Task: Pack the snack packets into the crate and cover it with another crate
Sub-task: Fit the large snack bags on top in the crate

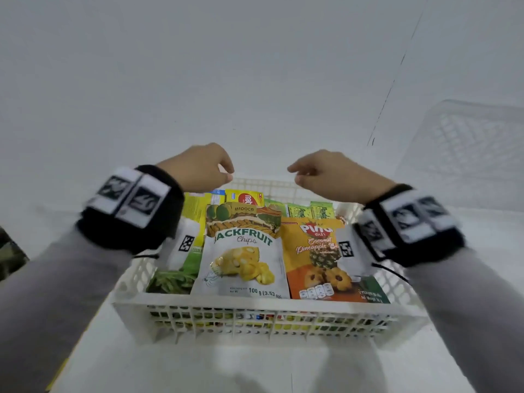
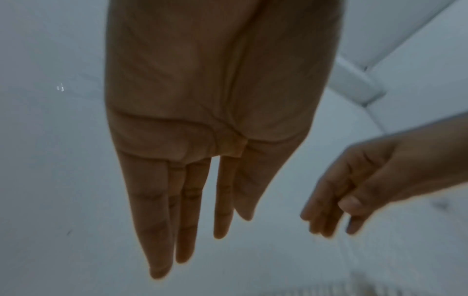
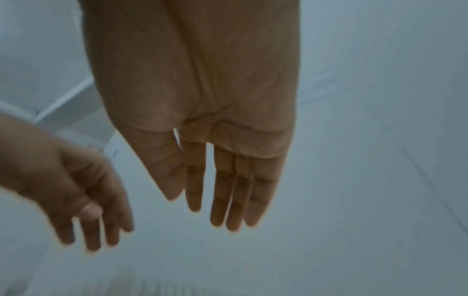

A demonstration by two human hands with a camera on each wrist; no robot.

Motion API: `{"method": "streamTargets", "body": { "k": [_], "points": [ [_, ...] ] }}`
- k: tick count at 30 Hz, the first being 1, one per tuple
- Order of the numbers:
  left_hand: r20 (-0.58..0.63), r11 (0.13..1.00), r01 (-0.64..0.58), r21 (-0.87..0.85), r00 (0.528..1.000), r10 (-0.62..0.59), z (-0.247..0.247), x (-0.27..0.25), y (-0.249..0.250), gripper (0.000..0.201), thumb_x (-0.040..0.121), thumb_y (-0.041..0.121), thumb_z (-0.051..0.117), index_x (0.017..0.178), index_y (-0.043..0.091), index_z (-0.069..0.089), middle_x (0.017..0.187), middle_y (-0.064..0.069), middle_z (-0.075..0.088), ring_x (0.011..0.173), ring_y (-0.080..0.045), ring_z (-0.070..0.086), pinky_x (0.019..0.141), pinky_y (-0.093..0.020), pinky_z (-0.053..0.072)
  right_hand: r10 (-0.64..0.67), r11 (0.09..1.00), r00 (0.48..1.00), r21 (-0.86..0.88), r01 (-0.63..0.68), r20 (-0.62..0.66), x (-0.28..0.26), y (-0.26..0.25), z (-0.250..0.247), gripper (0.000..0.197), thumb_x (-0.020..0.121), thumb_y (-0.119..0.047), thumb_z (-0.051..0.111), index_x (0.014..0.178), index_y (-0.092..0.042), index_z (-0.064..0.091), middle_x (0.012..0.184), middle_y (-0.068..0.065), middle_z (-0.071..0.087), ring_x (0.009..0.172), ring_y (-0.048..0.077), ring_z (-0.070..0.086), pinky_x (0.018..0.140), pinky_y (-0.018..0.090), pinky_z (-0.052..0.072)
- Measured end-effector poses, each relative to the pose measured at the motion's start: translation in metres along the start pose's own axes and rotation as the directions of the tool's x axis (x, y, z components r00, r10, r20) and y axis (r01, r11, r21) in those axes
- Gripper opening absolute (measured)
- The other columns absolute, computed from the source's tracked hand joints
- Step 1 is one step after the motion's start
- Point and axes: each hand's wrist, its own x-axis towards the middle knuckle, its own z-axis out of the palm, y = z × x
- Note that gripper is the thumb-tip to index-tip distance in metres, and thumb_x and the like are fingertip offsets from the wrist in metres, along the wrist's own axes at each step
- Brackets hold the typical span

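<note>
A white lattice crate point(image 1: 269, 316) stands on the table in front of me, full of snack packets. On top lie a white jackfruit chips bag point(image 1: 243, 256) and an orange pineapple biscuit bag point(image 1: 314, 256); yellow and green packets show behind them. My left hand point(image 1: 204, 168) and right hand point(image 1: 317, 171) hover above the crate's far rim, a little apart, holding nothing. In the left wrist view the left hand point(image 2: 202, 210) has straight fingers; in the right wrist view the right hand point(image 3: 222, 190) does too. A second, empty white crate point(image 1: 467, 154) sits at the far right.
The table point(image 1: 198, 95) is white, with a dark seam line point(image 1: 388, 92) running toward the back right. A dark patterned object point(image 1: 11, 256) shows at the left edge. The table's front edge lies below the packed crate.
</note>
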Motion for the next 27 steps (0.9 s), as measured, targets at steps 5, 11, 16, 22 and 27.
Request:
{"method": "streamTargets", "body": {
  "k": [5,11,16,22,27],
  "points": [
    [0.264,0.94,0.038,0.338,0.955,-0.133,0.048,0.058,-0.013,0.021,0.096,0.009,0.039,0.114,0.007,0.05,0.131,-0.016,0.051,0.101,-0.025,0.049,0.078,-0.029,0.038,-0.09,0.976,0.976,-0.18,0.126,0.196,0.077,-0.009,0.058,0.039,0.098,-0.02,0.042,0.135,-0.009,0.048,0.14,0.007,0.049,0.126,0.021,0.047,0.105,0.031,0.036],
    [0.392,0.823,-0.012,0.568,0.883,-0.257,0.073,0.078,-0.033,0.049,0.091,0.022,0.056,0.136,0.009,0.041,0.132,-0.013,0.051,0.101,-0.023,0.052,0.074,-0.029,0.037,-0.109,0.963,0.92,-0.19,0.192,0.378,0.12,-0.026,0.108,0.044,0.098,-0.04,0.041,0.113,-0.003,0.059,0.11,0.017,0.063,0.096,0.031,0.06,0.085,0.038,0.047],
    [0.487,0.834,-0.033,0.551,0.824,-0.29,0.064,0.091,-0.051,0.095,0.084,0.035,0.066,0.151,0.018,0.001,0.156,-0.009,0.017,0.14,-0.026,0.027,0.105,-0.033,0.033,-0.055,0.953,0.93,-0.257,0.157,0.364,0.134,-0.016,0.126,0.065,0.083,-0.069,0.044,0.107,-0.01,0.059,0.11,0.013,0.052,0.096,0.029,0.055,0.085,0.04,0.047],
    [0.514,0.804,-0.075,0.59,0.802,-0.303,0.066,0.093,-0.062,0.111,0.074,0.036,0.077,0.15,0.025,-0.004,0.154,-0.009,0.019,0.138,-0.026,0.028,0.098,-0.03,0.036,-0.089,0.961,0.922,-0.21,0.179,0.378,0.144,-0.011,0.132,0.06,0.064,-0.085,0.048,0.086,-0.029,0.052,0.086,0.001,0.06,0.074,0.019,0.057,0.065,0.03,0.045],
    [0.534,0.738,-0.138,0.661,0.777,-0.333,0.072,0.094,-0.058,0.107,0.075,0.036,0.074,0.149,0.033,-0.003,0.149,-0.011,0.027,0.13,-0.028,0.038,0.079,-0.03,0.038,-0.026,0.966,0.866,-0.21,0.15,0.499,0.146,-0.014,0.129,0.095,0.05,-0.094,0.037,0.101,-0.019,0.065,0.092,0.004,0.07,0.083,0.022,0.065,0.081,0.037,0.054]
  ]
}}
